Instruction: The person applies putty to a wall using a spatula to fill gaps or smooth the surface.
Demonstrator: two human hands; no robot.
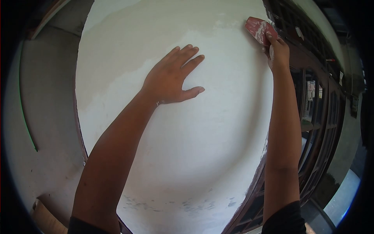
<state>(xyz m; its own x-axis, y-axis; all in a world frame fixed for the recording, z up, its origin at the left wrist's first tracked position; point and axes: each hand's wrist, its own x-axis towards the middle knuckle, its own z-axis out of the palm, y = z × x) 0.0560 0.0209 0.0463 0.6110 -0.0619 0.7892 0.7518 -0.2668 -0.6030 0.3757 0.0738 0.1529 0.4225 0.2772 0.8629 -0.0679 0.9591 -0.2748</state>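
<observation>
A white wall panel (210, 128) fills the middle of the view, with greyish damp-looking patches along its upper left and dark smudges near the bottom. My left hand (169, 76) lies flat against the panel with its fingers spread, holding nothing. At the upper right edge of the panel, my right hand (278, 52) grips a red flat tool (259, 30) smeared with white material. The tool's face is against or close to the surface; contact cannot be made out. White residue marks the fingers of my right hand and my left wrist.
Dark wooden window frames with glass panes (311, 97) run down the right side. To the left is a grey wall (50, 117) with a thin green strip (25, 113). A brown cardboard-like piece (46, 218) stands at the lower left.
</observation>
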